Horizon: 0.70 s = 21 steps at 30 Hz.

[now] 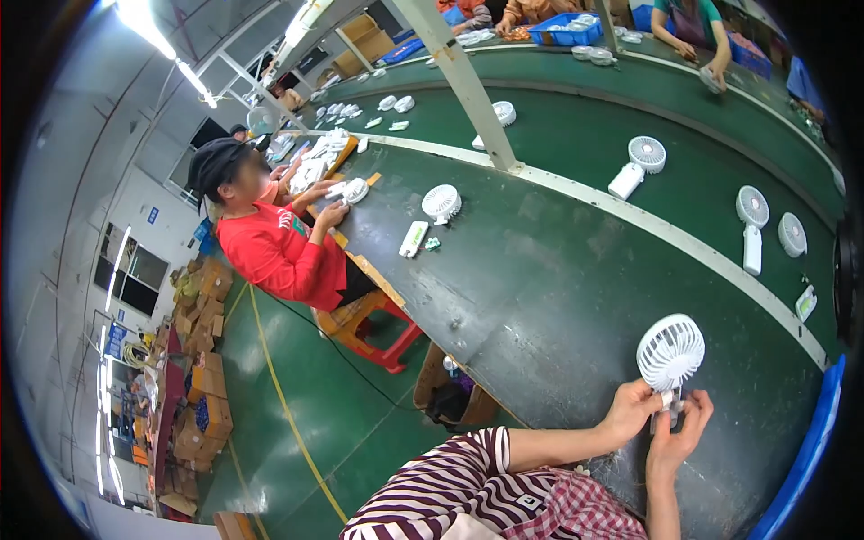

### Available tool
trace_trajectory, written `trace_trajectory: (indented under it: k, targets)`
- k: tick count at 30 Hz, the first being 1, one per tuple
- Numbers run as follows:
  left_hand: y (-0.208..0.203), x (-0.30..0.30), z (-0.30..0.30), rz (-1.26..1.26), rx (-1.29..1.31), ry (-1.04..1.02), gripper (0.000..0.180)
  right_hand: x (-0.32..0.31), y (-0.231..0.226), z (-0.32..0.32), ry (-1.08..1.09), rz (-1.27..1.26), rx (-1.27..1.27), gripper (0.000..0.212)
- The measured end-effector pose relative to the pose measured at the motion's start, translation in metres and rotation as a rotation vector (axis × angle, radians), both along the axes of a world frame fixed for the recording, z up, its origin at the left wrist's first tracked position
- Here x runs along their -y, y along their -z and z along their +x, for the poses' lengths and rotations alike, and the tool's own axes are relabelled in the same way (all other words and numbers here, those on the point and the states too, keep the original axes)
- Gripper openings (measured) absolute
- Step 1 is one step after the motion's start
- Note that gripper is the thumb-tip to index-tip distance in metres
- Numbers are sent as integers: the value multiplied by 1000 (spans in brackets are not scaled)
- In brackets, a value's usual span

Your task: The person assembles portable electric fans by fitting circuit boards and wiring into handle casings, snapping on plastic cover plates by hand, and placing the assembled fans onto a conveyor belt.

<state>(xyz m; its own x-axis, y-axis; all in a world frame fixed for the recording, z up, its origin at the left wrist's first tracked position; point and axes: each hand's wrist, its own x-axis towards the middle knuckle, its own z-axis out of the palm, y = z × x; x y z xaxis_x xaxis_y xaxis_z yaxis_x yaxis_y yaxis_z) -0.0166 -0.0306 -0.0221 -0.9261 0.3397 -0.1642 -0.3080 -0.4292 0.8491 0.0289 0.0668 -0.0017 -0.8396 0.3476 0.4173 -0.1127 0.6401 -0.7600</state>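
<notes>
A small white handheld fan [670, 353] is held upright over the dark workbench [549, 346], its round grille facing up and away. My left hand [627, 414] is closed, its thumb and fingers pinching the neck just below the grille. My right hand [681, 434] is closed round the same neck from the other side, fingertips at a small white piece there. The fingers partly hide this lower part, so I cannot tell whether a full handle is attached. Both forearms rest close to the bench's near edge.
A green conveyor [576, 121] runs behind the bench, carrying several white fans [646, 155]. Another fan head [441, 203] and a white handle piece [414, 239] lie further along the bench. A person in red [279, 247] sits at left. A blue edge [801, 459] bounds the right.
</notes>
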Motion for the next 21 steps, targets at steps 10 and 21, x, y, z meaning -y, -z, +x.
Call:
trace_trajectory:
  k: [10,21]
  targets:
    - [-13,21,-21,-105,218,113,16,6,-5,-25,31,-498,470,49]
    - [-4,1,-21,-84,588,567,29,-30,-7,50,119,-401,422,56]
